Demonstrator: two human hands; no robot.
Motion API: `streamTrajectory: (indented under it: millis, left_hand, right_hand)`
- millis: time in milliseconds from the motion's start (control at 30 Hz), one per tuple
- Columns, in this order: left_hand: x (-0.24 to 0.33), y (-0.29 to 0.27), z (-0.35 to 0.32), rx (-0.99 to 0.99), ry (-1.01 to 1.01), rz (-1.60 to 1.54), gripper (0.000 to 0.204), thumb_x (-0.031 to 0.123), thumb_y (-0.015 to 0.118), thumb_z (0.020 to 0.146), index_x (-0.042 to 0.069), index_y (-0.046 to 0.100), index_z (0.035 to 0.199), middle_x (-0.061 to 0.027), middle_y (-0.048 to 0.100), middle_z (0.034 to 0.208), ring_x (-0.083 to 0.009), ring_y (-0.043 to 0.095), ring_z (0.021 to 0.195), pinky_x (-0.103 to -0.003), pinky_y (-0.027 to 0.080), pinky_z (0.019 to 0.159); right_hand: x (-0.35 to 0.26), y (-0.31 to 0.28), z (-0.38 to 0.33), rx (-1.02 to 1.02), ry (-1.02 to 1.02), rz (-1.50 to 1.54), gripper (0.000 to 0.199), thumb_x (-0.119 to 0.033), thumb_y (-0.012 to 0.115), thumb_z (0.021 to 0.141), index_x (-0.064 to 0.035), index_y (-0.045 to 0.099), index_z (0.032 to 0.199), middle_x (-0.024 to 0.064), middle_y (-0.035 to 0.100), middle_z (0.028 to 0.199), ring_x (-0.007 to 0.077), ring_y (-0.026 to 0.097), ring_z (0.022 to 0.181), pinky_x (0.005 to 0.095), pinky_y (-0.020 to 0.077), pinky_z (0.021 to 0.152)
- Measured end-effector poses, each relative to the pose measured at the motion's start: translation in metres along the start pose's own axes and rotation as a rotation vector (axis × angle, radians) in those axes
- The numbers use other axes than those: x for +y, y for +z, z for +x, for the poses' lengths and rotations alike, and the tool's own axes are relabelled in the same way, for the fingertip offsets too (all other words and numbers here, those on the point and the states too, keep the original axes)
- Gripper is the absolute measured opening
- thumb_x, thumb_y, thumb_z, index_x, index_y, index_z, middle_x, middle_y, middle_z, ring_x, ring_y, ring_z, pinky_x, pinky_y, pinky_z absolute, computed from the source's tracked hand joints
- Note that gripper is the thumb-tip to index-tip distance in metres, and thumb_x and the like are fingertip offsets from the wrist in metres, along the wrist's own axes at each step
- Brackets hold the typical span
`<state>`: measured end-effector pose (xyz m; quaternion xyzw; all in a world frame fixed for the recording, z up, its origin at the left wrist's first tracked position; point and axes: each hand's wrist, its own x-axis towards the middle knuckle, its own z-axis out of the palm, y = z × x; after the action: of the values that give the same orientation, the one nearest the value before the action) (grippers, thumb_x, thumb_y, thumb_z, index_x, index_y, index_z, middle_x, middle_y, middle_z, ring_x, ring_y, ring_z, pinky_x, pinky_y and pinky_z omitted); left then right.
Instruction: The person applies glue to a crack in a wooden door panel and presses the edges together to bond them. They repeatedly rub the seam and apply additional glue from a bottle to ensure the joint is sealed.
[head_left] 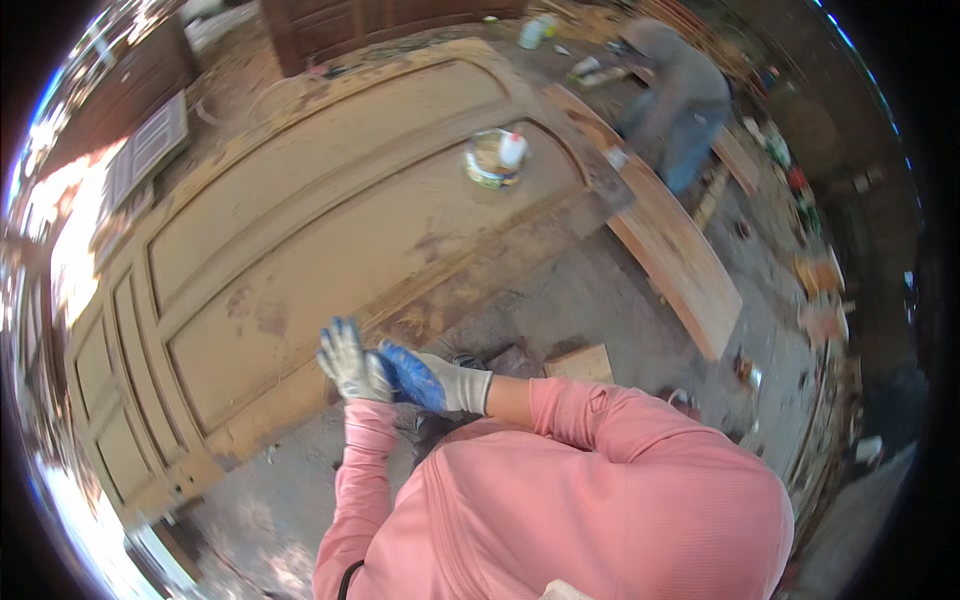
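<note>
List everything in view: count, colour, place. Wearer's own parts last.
Panelled door: 1, dusty brown, lying across centre-left
Round container: 1, mixed colours (blurred), on the door's upper right
Small item: 1, white and red, at the container
Long plank: 1, reddish-brown, right of the door
Wood piece: 1, pale tan, by the right forearm
Panelled piece: 1, dark reddish-brown, top, beyond the door
Framed panel: 1, grey, upper left
Co-worker: 1, grey top, blue trousers, upper right
Clutter: uncountable, mixed colours, mostly right side
Pink top: 1, pink, bottom centre
Left hand: 1, white-and-blue glove, near door edge
Right hand: 1, white-and-blue glove, against the left
</note>
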<state>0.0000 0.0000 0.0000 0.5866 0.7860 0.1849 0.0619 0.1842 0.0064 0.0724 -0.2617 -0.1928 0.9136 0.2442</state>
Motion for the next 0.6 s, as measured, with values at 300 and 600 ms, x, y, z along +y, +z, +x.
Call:
streamTrajectory:
  millis: [300, 600]
  left_hand:
    - [0.03, -0.042, 0.118, -0.041, 0.09, 0.245, 0.07, 0.046, 0.065, 0.096, 0.019, 0.047, 0.159, -0.0132, 0.031, 0.173, -0.0401, 0.022, 0.161, -0.058, 0.016, 0.129]
    - [-0.027, -0.054, 0.174, -0.037, -0.091, 0.306, 0.075, 0.056, 0.059, 0.098, 0.017, 0.046, 0.16, -0.0147, 0.036, 0.17, -0.0416, 0.028, 0.158, -0.058, 0.02, 0.128]
  right_hand:
    - [0.033, 0.114, -0.05, -0.059, -0.234, -1.147, 0.041, -0.041, 0.064, 0.097, -0.001, 0.066, 0.106, 0.019, 0.069, 0.103, 0.037, 0.066, 0.097, 0.0468, 0.0508, 0.088]
    - [0.014, 0.183, -0.075, -0.65, -0.264, -0.734, 0.023, -0.016, 0.065, 0.089, 0.0047, 0.06, 0.082, 0.002, 0.054, 0.068, 0.0111, 0.052, 0.069, 0.0336, 0.0455, 0.066]
